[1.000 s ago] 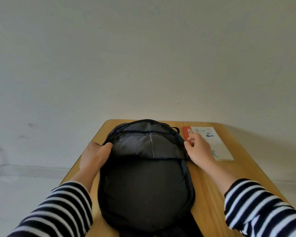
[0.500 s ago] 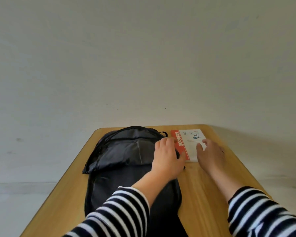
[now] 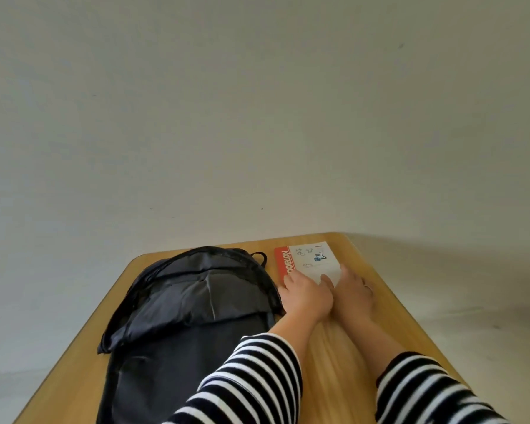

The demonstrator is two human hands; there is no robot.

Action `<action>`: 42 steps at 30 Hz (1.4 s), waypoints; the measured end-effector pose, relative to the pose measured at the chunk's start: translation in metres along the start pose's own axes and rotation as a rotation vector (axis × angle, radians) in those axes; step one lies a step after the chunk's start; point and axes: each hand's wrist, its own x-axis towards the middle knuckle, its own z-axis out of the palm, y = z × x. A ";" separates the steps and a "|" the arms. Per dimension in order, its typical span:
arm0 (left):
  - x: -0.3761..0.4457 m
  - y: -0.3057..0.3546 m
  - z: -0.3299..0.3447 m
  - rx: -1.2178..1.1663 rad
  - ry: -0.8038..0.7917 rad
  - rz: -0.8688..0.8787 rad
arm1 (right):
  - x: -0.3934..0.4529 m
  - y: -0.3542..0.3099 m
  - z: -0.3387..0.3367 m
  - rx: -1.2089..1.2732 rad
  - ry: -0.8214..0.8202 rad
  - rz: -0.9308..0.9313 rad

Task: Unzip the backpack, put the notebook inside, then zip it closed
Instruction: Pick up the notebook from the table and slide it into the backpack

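Both hands (image 3: 331,296) rest on notebook (image 3: 311,263) beside backpack (image 3: 184,316) (unzipped).

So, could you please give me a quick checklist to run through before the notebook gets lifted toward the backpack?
1. Backpack unzipped, top flap folded back: ok.
2. Opening wide enough for the notebook: cannot tell; the flap lies slack over it.
3. Notebook within reach, flat on the table to the right of the backpack: ok.
4. Left hand on the notebook's near edge: ok, fingers rest on the red spine side.
5. Right hand on the near right corner: ok.
6. Firm grip under the cover: cannot tell; both hands lie on top, nothing lifted yet.
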 end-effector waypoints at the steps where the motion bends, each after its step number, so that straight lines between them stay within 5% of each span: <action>1: 0.001 0.003 0.002 -0.004 0.007 -0.047 | 0.000 0.001 0.000 -0.007 0.007 0.004; 11: 0.006 0.006 0.010 -0.195 0.094 -0.150 | 0.000 0.001 -0.003 -0.017 0.049 0.040; 25: -0.010 0.007 -0.013 -0.589 -0.001 -0.294 | -0.028 0.004 -0.036 0.401 0.233 0.187; 31: -0.025 -0.006 -0.022 -0.730 -0.016 -0.192 | -0.059 -0.006 -0.050 0.588 0.264 0.103; 36: -0.038 -0.025 -0.052 -0.853 -0.011 -0.088 | -0.069 -0.020 -0.057 0.736 0.154 0.148; 42: -0.067 -0.055 -0.100 -0.916 -0.049 -0.032 | -0.085 -0.054 -0.054 0.635 -0.075 0.107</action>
